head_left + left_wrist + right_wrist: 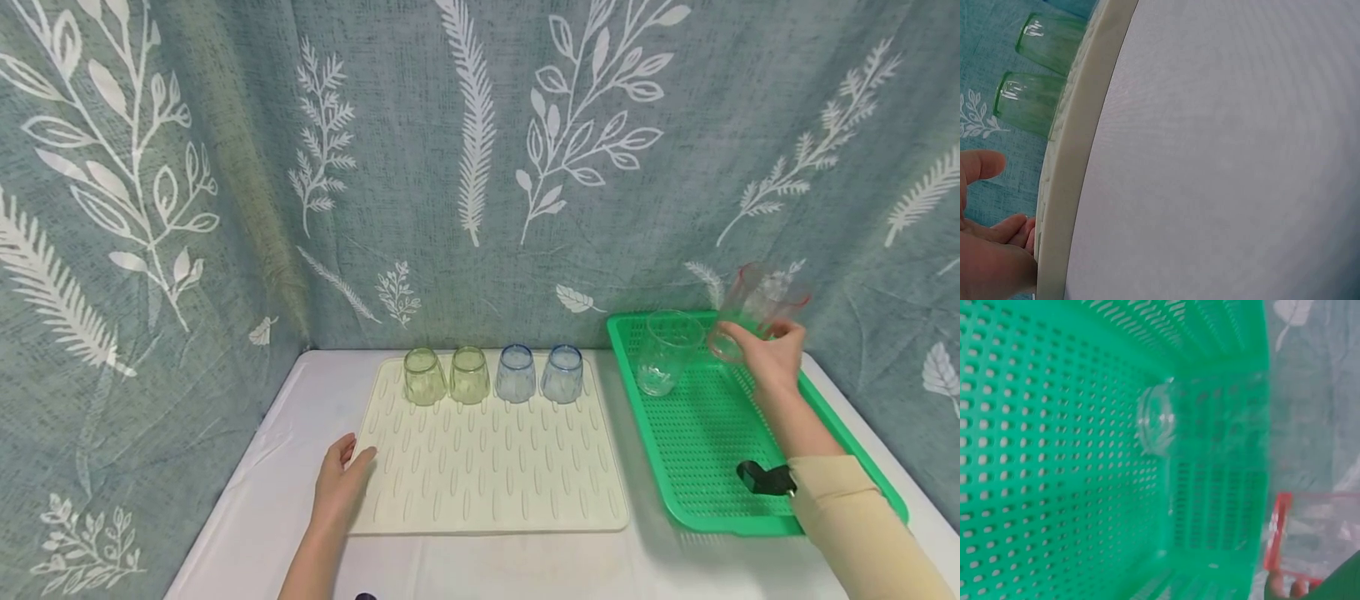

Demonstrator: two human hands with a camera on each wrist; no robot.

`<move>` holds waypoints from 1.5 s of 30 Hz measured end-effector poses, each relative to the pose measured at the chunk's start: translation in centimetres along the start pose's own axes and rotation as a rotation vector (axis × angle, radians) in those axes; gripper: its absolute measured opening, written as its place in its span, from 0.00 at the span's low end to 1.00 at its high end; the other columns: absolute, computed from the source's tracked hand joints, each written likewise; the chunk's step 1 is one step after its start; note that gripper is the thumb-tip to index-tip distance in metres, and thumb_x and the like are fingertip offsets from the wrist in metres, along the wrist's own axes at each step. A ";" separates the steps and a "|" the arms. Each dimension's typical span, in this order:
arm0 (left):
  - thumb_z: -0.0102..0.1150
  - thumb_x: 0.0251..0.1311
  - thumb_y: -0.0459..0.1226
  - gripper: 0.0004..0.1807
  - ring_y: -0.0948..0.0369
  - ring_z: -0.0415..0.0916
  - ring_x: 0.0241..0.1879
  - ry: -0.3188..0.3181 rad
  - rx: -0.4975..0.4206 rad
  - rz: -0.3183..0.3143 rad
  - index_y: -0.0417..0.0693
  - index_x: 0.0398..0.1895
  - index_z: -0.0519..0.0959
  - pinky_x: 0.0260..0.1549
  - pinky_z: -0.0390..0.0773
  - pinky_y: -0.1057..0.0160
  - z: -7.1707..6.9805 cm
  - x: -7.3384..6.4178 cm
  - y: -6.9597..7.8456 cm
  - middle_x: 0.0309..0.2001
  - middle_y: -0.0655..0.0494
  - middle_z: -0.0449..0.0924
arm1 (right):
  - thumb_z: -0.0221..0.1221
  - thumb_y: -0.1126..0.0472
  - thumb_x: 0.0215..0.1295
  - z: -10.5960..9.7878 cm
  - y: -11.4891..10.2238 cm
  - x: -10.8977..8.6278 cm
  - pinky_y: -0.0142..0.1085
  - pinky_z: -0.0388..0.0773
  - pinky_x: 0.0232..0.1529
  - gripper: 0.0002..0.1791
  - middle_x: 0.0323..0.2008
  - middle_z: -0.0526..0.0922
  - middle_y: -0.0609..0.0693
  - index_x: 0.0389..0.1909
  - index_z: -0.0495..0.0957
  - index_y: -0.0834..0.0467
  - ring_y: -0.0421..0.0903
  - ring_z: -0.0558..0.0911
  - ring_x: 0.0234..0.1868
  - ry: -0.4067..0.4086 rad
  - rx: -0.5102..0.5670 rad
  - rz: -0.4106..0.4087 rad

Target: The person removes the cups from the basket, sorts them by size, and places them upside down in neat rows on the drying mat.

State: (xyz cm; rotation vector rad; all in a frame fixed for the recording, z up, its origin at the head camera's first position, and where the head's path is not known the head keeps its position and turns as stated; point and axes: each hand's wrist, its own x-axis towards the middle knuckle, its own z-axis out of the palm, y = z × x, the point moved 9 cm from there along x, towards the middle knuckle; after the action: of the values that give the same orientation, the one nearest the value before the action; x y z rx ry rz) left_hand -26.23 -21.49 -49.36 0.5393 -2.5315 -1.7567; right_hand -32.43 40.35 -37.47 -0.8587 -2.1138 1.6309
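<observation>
My right hand (pixel 776 358) grips a tall clear glass with a red rim (pixel 726 343), tilted above the far end of the green basket (pixel 645 433). Part of that glass, with its red edge (pixel 1280 528), shows in the right wrist view. Just left of it, a tall clear glass (pixel 660 367) stands in the basket. My left hand (pixel 339 483) is at the left edge of the cream draining mat (pixel 487 492), thumb apart from the fingers and nothing in its grasp. Two green glasses (pixel 424 379) and two blue glasses (pixel 516 375) line the mat's far edge, narrower ends up.
A white-covered table (pixel 277 450) carries the mat and the basket. A blue-green leaf-print curtain (pixel 405 167) hangs behind and along both sides. The basket's raised perforated wall (pixel 1216 506) surrounds the standing clear glass. A black strap (pixel 765 479) juts from the right wrist over the basket.
</observation>
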 end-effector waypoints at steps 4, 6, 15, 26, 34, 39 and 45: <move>0.49 0.69 0.42 0.39 0.39 0.51 0.69 -0.005 -0.001 0.003 0.30 0.74 0.48 0.68 0.53 0.44 0.0 0.0 0.0 0.69 0.31 0.54 | 0.69 0.44 0.53 -0.3 -1.3 -0.9 0.34 0.60 0.48 0.36 0.43 0.54 0.37 0.53 0.53 0.43 0.38 0.59 0.46 0.059 0.049 -0.034; 0.50 0.69 0.41 0.38 0.39 0.52 0.69 -0.006 -0.005 0.007 0.30 0.74 0.48 0.68 0.53 0.44 0.0 0.1 0.1 0.69 0.31 0.55 | 0.70 0.45 0.53 -0.3 -1.8 -1.4 0.34 0.61 0.49 0.35 0.44 0.55 0.36 0.51 0.55 0.42 0.37 0.59 0.46 0.068 0.089 -0.043; 0.50 0.68 0.41 0.38 0.40 0.52 0.69 -0.003 -0.012 0.007 0.31 0.74 0.49 0.68 0.53 0.44 0.0 0.3 0.4 0.69 0.31 0.55 | 0.73 0.54 0.52 0.7 -4.3 -4.7 0.30 0.61 0.41 0.31 0.43 0.57 0.38 0.42 0.58 0.42 0.35 0.59 0.39 -0.023 0.262 -0.095; 0.50 0.68 0.40 0.38 0.39 0.52 0.69 -0.002 -0.028 0.003 0.31 0.74 0.48 0.68 0.53 0.44 0.0 0.2 0.5 0.69 0.31 0.55 | 0.69 0.56 0.58 4.7 -5.4 -9.1 0.29 0.64 0.41 0.30 0.47 0.59 0.39 0.49 0.57 0.43 0.37 0.61 0.39 -0.284 0.239 -0.170; 0.50 0.68 0.40 0.38 0.39 0.52 0.69 0.003 -0.020 0.004 0.30 0.74 0.48 0.68 0.53 0.43 0.0 0.1 0.4 0.69 0.30 0.54 | 0.66 0.53 0.62 7.6 -5.1 -12.2 0.35 0.63 0.45 0.24 0.47 0.61 0.40 0.47 0.59 0.45 0.40 0.61 0.42 -0.418 0.142 -0.218; 0.50 0.68 0.40 0.38 0.38 0.52 0.69 0.006 -0.012 0.001 0.30 0.74 0.49 0.68 0.53 0.43 -0.1 0.0 0.3 0.69 0.30 0.55 | 0.65 0.55 0.63 9.4 -4.3 -13.8 0.32 0.70 0.44 0.23 0.46 0.61 0.43 0.47 0.59 0.47 0.41 0.63 0.40 -0.502 0.140 -0.177; 0.49 0.68 0.40 0.38 0.38 0.52 0.68 0.011 -0.014 0.003 0.30 0.74 0.48 0.68 0.53 0.43 -0.1 -0.1 0.2 0.68 0.30 0.55 | 0.64 0.61 0.62 11.4 -3.2 -15.8 0.31 0.70 0.44 0.25 0.48 0.61 0.47 0.52 0.58 0.54 0.42 0.63 0.43 -0.566 0.152 -0.133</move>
State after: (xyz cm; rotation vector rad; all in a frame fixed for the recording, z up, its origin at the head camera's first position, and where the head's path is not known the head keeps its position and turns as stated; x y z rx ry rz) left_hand -26.18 -21.46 -49.10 0.5423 -2.5101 -1.7640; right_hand -28.01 21.15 -36.16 -0.2098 -2.2849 2.1067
